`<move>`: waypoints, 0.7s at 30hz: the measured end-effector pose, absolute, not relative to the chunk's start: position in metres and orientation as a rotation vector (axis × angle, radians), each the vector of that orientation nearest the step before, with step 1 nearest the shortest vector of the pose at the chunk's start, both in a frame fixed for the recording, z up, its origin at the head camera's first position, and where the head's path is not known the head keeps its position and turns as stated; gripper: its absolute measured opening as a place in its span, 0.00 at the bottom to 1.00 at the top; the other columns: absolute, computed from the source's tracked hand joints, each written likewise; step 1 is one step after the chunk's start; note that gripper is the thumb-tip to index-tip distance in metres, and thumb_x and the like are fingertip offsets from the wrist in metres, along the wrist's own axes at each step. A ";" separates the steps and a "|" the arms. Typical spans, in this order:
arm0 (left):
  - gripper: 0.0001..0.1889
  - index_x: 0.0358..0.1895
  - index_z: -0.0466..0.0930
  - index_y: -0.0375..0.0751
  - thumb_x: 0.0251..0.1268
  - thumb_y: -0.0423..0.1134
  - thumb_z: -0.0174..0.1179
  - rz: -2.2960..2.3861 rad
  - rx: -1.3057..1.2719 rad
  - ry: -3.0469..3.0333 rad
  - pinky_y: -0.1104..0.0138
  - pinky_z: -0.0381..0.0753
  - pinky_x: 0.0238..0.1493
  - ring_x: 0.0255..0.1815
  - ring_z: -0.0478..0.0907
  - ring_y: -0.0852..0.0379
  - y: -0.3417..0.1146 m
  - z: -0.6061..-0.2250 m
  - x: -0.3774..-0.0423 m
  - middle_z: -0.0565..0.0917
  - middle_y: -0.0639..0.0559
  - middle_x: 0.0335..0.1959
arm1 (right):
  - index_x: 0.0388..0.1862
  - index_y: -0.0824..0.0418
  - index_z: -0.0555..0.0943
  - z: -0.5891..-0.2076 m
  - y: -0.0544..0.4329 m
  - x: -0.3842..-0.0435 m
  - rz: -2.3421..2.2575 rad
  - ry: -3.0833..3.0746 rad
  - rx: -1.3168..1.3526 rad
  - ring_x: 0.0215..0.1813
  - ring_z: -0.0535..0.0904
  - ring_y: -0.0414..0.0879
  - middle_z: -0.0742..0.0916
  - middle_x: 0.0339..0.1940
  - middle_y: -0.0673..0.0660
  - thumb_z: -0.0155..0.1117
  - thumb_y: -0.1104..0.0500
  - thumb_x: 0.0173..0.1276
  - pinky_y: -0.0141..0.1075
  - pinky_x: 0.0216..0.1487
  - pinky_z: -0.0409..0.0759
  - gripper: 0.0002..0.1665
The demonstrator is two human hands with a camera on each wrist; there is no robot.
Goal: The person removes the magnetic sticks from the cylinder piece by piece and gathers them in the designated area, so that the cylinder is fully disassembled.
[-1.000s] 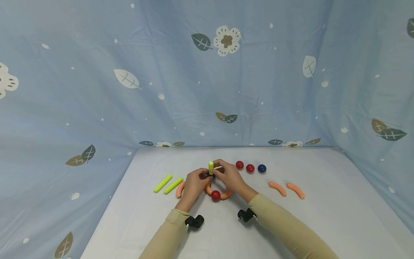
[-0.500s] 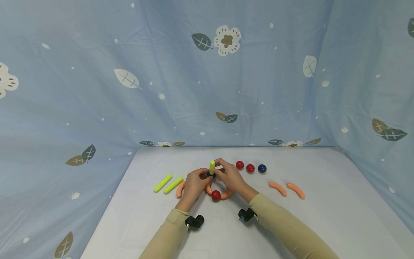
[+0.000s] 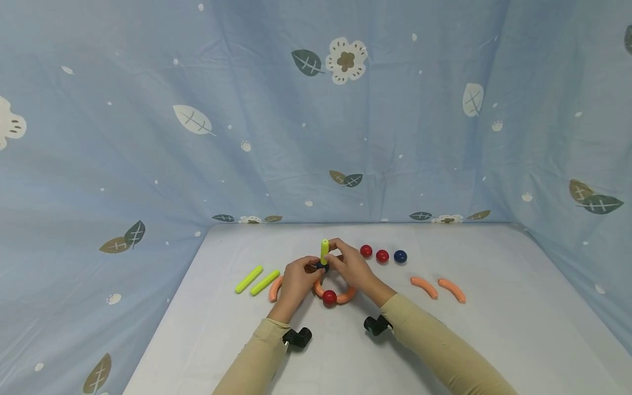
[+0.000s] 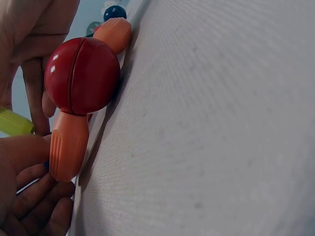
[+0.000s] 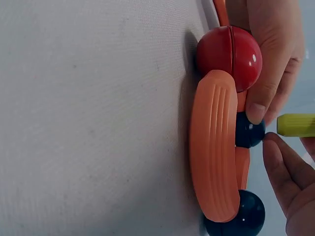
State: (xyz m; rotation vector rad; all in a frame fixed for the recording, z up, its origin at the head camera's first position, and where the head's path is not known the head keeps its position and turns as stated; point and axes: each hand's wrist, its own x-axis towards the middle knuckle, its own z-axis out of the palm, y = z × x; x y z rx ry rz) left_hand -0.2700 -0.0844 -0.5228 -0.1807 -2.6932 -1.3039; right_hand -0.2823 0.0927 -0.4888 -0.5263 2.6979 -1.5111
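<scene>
A ring of curved orange sticks (image 5: 214, 147) joined by balls lies on the white table. A red ball (image 3: 329, 298) sits at its near side, and another dark blue ball (image 5: 241, 216) shows in the right wrist view. At the ring's far left, my left hand (image 3: 296, 280) holds a dark blue ball (image 5: 250, 130) between thumb and fingers. My right hand (image 3: 353, 269) pinches a straight yellow-green stick (image 3: 324, 252) upright over that ball. In the right wrist view a small gap separates stick and ball. My hands hide part of the ring.
Two yellow-green sticks (image 3: 265, 283) and one curved orange stick (image 3: 275, 289) lie left of my left hand. Beyond my right hand are two red balls (image 3: 382, 256) and a blue ball (image 3: 400, 257). Two curved orange sticks (image 3: 424, 288) lie farther right.
The yellow-green stick and my right hand's fingers have risen slightly, with the stick shifting a little right. My left hand stays at the dark blue ball.
</scene>
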 end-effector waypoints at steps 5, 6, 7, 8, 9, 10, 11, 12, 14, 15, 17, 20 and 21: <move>0.13 0.49 0.89 0.44 0.63 0.41 0.73 -1.310 -0.180 -2.696 0.63 0.85 0.39 0.40 0.84 0.57 -0.085 -0.523 -0.270 0.89 0.52 0.39 | 0.59 0.54 0.78 -0.489 0.096 -0.281 -1.517 2.703 -0.520 0.46 0.87 0.45 0.84 0.55 0.54 0.64 0.55 0.76 0.40 0.46 0.86 0.15; 0.13 0.49 0.89 0.44 0.62 0.41 0.73 -1.314 -0.177 -2.696 0.63 0.85 0.39 0.40 0.84 0.58 -0.085 -0.523 -0.270 0.88 0.52 0.39 | 0.58 0.54 0.78 -0.490 0.097 -0.280 -1.519 2.710 -0.521 0.47 0.87 0.45 0.85 0.55 0.53 0.64 0.55 0.76 0.40 0.47 0.86 0.15; 0.13 0.49 0.89 0.43 0.63 0.40 0.73 -1.317 -0.174 -2.696 0.63 0.85 0.39 0.40 0.84 0.58 -0.084 -0.523 -0.270 0.88 0.52 0.39 | 0.58 0.54 0.78 -0.491 0.098 -0.280 -1.522 2.720 -0.525 0.47 0.87 0.45 0.85 0.54 0.53 0.65 0.56 0.75 0.40 0.48 0.86 0.15; 0.13 0.49 0.89 0.43 0.62 0.40 0.73 -1.321 -0.174 -2.695 0.63 0.85 0.39 0.40 0.84 0.58 -0.084 -0.523 -0.270 0.88 0.52 0.39 | 0.57 0.54 0.79 -0.491 0.100 -0.279 -1.520 2.733 -0.521 0.47 0.87 0.45 0.86 0.53 0.53 0.66 0.56 0.74 0.41 0.49 0.86 0.15; 0.13 0.49 0.88 0.43 0.62 0.40 0.73 -1.323 -0.171 -2.695 0.63 0.85 0.39 0.40 0.84 0.58 -0.084 -0.524 -0.270 0.88 0.52 0.39 | 0.57 0.53 0.79 -0.492 0.102 -0.277 -1.512 2.748 -0.516 0.47 0.86 0.44 0.86 0.52 0.52 0.67 0.55 0.74 0.41 0.49 0.86 0.15; 0.13 0.49 0.88 0.43 0.62 0.40 0.73 -1.324 -0.169 -2.695 0.63 0.85 0.39 0.40 0.84 0.58 -0.084 -0.524 -0.270 0.88 0.52 0.39 | 0.56 0.53 0.79 -0.492 0.104 -0.276 -1.505 2.763 -0.517 0.47 0.86 0.44 0.86 0.50 0.51 0.67 0.55 0.73 0.41 0.49 0.86 0.15; 0.13 0.49 0.88 0.43 0.62 0.41 0.73 -1.327 -0.164 -2.696 0.63 0.85 0.39 0.39 0.84 0.58 -0.083 -0.524 -0.270 0.88 0.52 0.39 | 0.56 0.53 0.80 -0.491 0.107 -0.274 -1.501 2.771 -0.510 0.47 0.85 0.44 0.87 0.49 0.51 0.68 0.55 0.72 0.41 0.48 0.86 0.15; 0.13 0.49 0.88 0.43 0.62 0.41 0.73 -1.325 -0.164 -2.696 0.63 0.85 0.39 0.39 0.83 0.58 -0.083 -0.524 -0.269 0.88 0.52 0.39 | 0.55 0.53 0.80 -0.491 0.110 -0.272 -1.490 2.782 -0.504 0.46 0.85 0.44 0.87 0.48 0.50 0.69 0.55 0.72 0.41 0.48 0.85 0.15; 0.14 0.49 0.88 0.43 0.62 0.41 0.73 -1.322 -0.156 -2.700 0.63 0.85 0.39 0.39 0.83 0.58 -0.083 -0.524 -0.269 0.88 0.52 0.39 | 0.54 0.52 0.81 -0.490 0.117 -0.269 -1.469 2.794 -0.495 0.46 0.85 0.44 0.87 0.47 0.49 0.69 0.55 0.72 0.42 0.48 0.86 0.14; 0.14 0.50 0.88 0.44 0.62 0.41 0.73 -1.320 -0.150 -2.702 0.64 0.84 0.39 0.39 0.83 0.58 -0.082 -0.523 -0.269 0.88 0.52 0.39 | 0.54 0.53 0.81 -0.489 0.121 -0.267 -1.461 2.797 -0.499 0.46 0.85 0.44 0.87 0.46 0.49 0.69 0.55 0.72 0.42 0.48 0.86 0.14; 0.14 0.50 0.88 0.44 0.63 0.42 0.73 -1.323 -0.140 -2.702 0.64 0.84 0.39 0.40 0.82 0.58 -0.082 -0.522 -0.268 0.88 0.52 0.39 | 0.54 0.54 0.81 -0.487 0.131 -0.264 -1.444 2.806 -0.516 0.48 0.85 0.45 0.87 0.46 0.49 0.69 0.56 0.72 0.42 0.50 0.85 0.14; 0.15 0.51 0.88 0.45 0.63 0.42 0.73 -1.336 -0.125 -2.701 0.63 0.84 0.39 0.40 0.82 0.57 -0.082 -0.521 -0.267 0.87 0.52 0.39 | 0.55 0.55 0.81 -0.486 0.147 -0.259 -1.419 2.835 -0.563 0.49 0.85 0.45 0.87 0.46 0.49 0.70 0.56 0.71 0.42 0.51 0.85 0.15; 0.15 0.51 0.88 0.44 0.63 0.42 0.73 -1.340 -0.122 -2.699 0.63 0.84 0.39 0.40 0.82 0.57 -0.082 -0.520 -0.266 0.87 0.52 0.39 | 0.56 0.55 0.81 -0.486 0.153 -0.258 -1.413 2.845 -0.578 0.49 0.85 0.45 0.87 0.46 0.49 0.70 0.57 0.71 0.42 0.52 0.85 0.16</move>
